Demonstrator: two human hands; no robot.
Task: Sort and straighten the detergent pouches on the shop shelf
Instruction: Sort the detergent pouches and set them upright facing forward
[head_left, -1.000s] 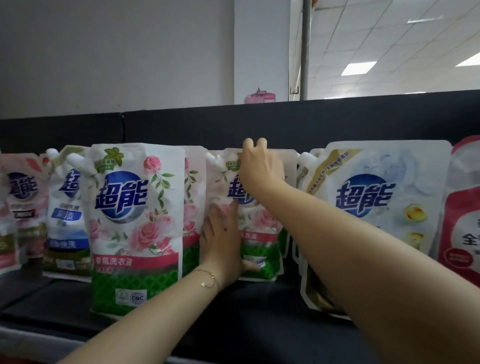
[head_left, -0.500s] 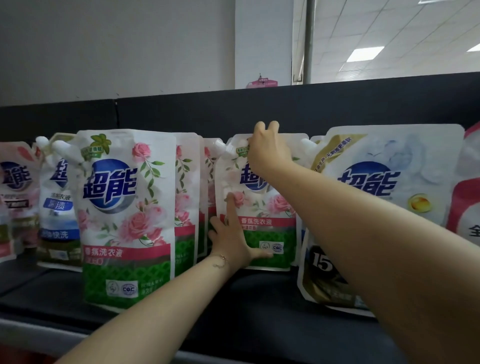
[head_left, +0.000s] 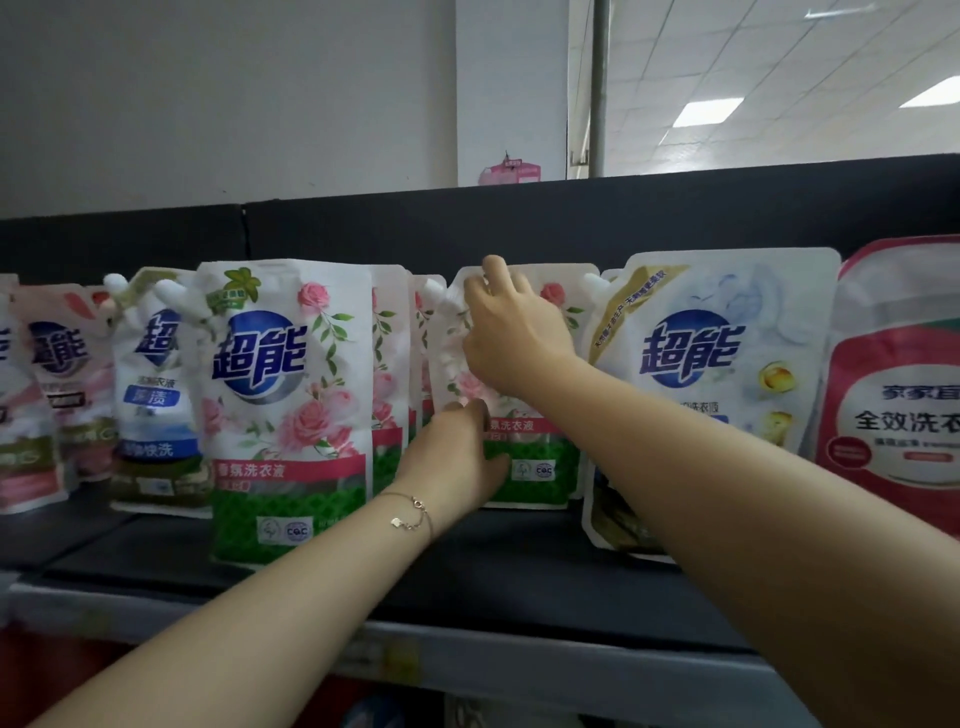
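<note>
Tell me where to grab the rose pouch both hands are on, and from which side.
Grip the rose pouch by its flat top seam, coming from the front and above: it stands upright facing out, neighbours crowd both sides, and the top edge is free. The right hand is already up there; the left hand steadies the lower front. Probably avoid the spout corner.

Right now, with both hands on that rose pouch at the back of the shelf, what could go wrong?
1. The rose pouch stands tight against the blue-label pouch on its right; tugging it may drag or tip that neighbour.
2. The right hand grips only the top edge and the left hand the lower part, so the soft pouch could buckle or slip.
3. The left forearm passes close to the front rose pouch, which stands near the shelf edge and might get knocked off.
</note>
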